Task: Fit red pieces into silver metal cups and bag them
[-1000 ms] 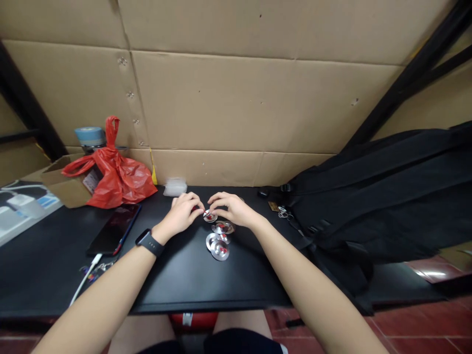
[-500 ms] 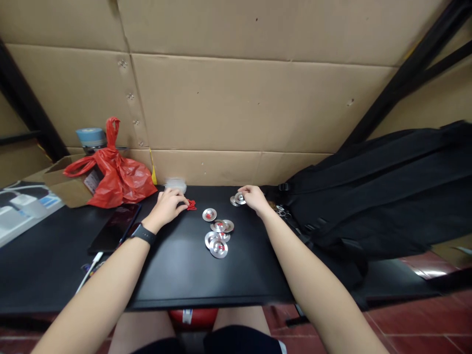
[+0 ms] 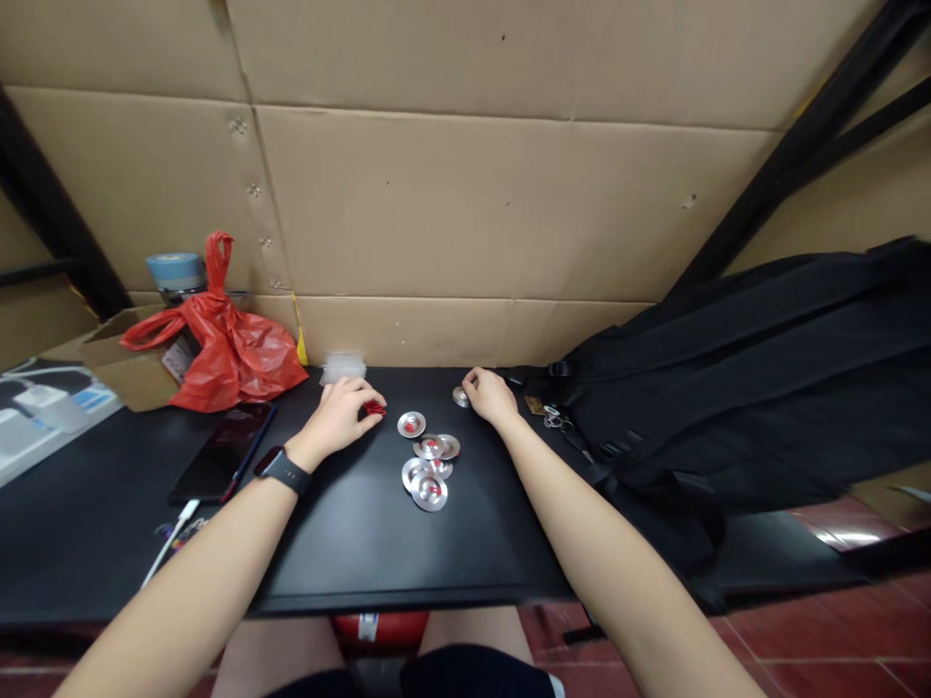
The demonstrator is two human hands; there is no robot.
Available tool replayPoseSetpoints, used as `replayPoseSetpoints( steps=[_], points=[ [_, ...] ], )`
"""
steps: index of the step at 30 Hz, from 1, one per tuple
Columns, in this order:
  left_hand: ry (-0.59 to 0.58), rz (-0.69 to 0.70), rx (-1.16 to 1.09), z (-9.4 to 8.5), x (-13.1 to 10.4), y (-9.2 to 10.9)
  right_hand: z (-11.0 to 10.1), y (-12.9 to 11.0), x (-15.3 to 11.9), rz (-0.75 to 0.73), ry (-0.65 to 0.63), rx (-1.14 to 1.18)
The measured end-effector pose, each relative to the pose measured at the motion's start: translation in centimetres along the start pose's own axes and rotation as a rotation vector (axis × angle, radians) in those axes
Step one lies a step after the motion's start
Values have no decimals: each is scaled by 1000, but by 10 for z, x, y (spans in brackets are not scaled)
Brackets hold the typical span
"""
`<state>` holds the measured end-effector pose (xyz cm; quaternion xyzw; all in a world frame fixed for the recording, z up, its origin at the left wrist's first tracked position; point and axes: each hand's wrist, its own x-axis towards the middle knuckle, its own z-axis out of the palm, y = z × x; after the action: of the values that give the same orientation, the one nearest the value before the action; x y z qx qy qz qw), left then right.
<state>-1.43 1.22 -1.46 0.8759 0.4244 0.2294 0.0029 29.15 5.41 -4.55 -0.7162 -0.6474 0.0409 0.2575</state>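
My left hand [image 3: 344,411] has its thumb and fingers around a small bundle of red cord [image 3: 374,407] on the black table. Near the cardboard wall, my right hand [image 3: 489,393] pinches at the edge of a silver finger cymbal [image 3: 460,396], its fingertips partly hidden. Between the hands lies a single domed silver cymbal [image 3: 411,425] with red in its middle. Closer to me, several more silver cymbals [image 3: 430,491] overlap in a loose pile, red showing on some of their centres.
A clear plastic packet [image 3: 343,366] lies behind my left hand. Leftward are a red plastic bag [image 3: 237,354], a cardboard box [image 3: 135,364], a phone [image 3: 225,454] and a white power strip [image 3: 54,427]. A black backpack [image 3: 749,378] and keys [image 3: 554,417] lie on the right.
My left hand has shifted right and closed over the red cord. The cymbal seen upright in my right fingers is now hidden; that hand has moved slightly left.
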Motion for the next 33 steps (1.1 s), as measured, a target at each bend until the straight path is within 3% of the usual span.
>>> replayPoseSetpoints(
  steps=[5, 9, 11, 15, 18, 22, 26, 30, 33],
  points=[
    [-66, 115, 21, 8, 4, 34, -7, -2, -1, -40, 52, -11],
    [-105, 82, 42, 17, 9, 41, -13, -12, -5, -197, 62, 78],
    [-95, 53, 10, 19, 10, 38, -18, -20, -10, -318, -7, 172],
    [-23, -11, -66, 20, 8, 33, -25, -40, -27, -567, -269, 397],
    [35, -82, -148, 17, 6, 34, -25, -58, -41, -590, -385, 543],
    [105, -126, -296, 9, 6, 40, -23, -75, -52, -587, -434, 747],
    [173, -135, -311, -1, 9, 36, -27, -76, -52, -552, -296, 701],
    [257, -221, -120, -10, 7, 10, -34, -57, -38, -509, -90, 455],
    [192, -192, -24, -12, 3, -12, -36, -33, -22, -480, -10, 313]
  ],
)
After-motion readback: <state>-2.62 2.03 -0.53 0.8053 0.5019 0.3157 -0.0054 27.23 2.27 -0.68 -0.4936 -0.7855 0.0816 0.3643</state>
